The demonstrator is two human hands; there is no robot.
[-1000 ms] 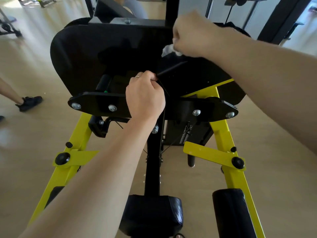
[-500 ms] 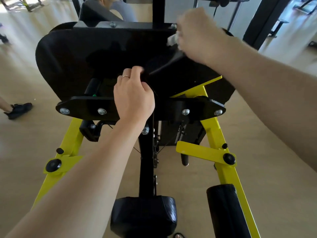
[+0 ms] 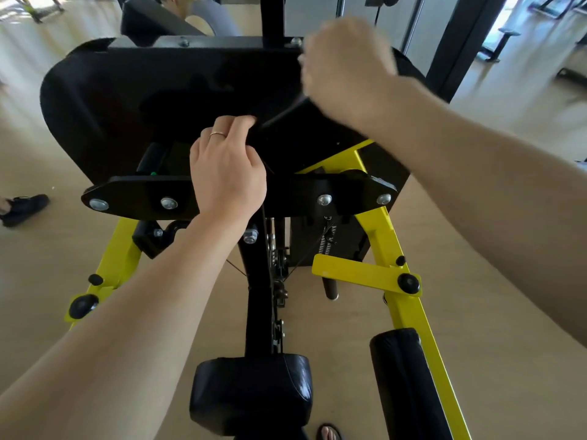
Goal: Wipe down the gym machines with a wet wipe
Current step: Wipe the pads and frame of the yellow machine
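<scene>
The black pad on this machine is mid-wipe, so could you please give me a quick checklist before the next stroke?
1. Right hand at the black pad's top right edge: ok.
2. Wet wipe in the right hand's grip: cannot tell, only a blurred white sliver shows.
3. Left hand steadying the pad's lower edge, fingers curled over it: ok.
4. Left part of the pad wiped: cannot tell.
5. Seat pad and roller pad below out of the hands' way: ok.
</scene>
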